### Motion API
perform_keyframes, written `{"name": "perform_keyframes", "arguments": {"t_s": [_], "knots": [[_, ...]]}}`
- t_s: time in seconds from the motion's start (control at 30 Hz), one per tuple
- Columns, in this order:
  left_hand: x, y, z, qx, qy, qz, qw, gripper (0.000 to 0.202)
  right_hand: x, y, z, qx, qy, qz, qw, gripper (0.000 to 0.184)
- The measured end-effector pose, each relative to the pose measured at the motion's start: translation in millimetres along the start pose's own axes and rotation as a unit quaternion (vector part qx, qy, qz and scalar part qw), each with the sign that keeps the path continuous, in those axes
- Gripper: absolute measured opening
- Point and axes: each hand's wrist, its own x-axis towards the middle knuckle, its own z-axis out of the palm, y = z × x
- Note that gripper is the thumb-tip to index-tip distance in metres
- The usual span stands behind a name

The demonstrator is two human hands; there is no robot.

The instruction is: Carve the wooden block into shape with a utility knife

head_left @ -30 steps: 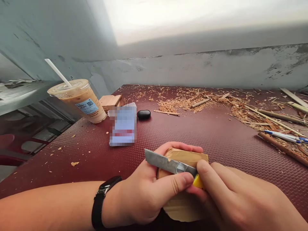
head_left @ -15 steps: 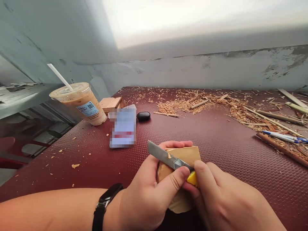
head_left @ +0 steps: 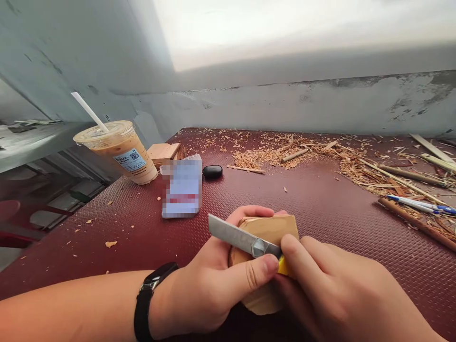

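Observation:
My left hand (head_left: 217,280) is wrapped round a light brown block of wood (head_left: 274,225), its thumb lying near the blade. My right hand (head_left: 331,280) grips a yellow-handled utility knife (head_left: 237,236), most of the handle hidden in its fingers. The knife's long flat blade lies slantwise across the top of the block, with its tip pointing up and left beyond the block's edge. Below the hands the lower end of the block shows. A black watch (head_left: 149,299) is on my left wrist.
A cup of iced coffee (head_left: 124,154) stands back left, beside a wood block (head_left: 164,153), a phone (head_left: 183,187) and a black case (head_left: 212,172). Wood shavings (head_left: 270,154), sticks (head_left: 413,175) and pens (head_left: 420,203) lie along the back and right of the dark red table (head_left: 142,237).
The blade has shifted left across the block, together with my left hand slightly. A small shaving that was on the blade is off it, and a small chip now lies on the table beyond.

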Motion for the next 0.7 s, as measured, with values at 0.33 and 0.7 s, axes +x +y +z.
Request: {"name": "perform_keyframes", "arguments": {"t_s": [0.33, 0.7], "knots": [[2.7, 8.5, -11.3, -0.009, -0.077, -0.051, 0.996, 0.057, -7.0, 3.5, -1.9, -0.02, -0.03, -0.053, 0.998, 0.027], [7.7, 3.7, -12.8, -0.069, -0.07, -0.078, 0.992, 0.071, -5.9, 7.8, -4.9, 0.016, -0.079, -0.034, 0.996, 0.021]]}}
